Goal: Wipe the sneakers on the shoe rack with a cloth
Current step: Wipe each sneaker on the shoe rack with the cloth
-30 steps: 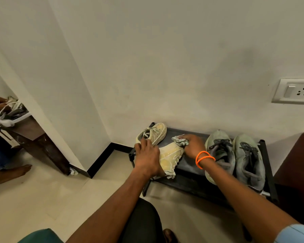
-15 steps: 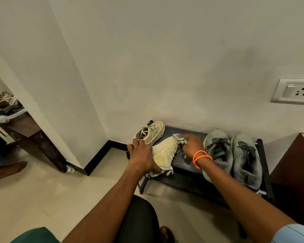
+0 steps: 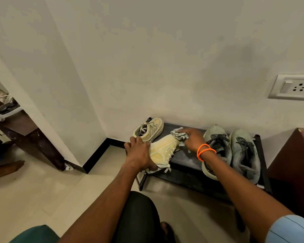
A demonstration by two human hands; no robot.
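Yellow sneaker (image 3: 165, 148) gripped by left hand (image 3: 139, 153); right hand (image 3: 191, 138) presses cloth (image 3: 178, 134) on toe.

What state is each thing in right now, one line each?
cream sneaker in hand: tipped on its side on the rack, being wiped
second cream sneaker: upright at the rack's back left
grey sneakers: pair, upright, untouched
cloth: bunched against the toe
left hand: grips the tipped sneaker's heel
right hand: holds the cloth
shoe rack: dusty top
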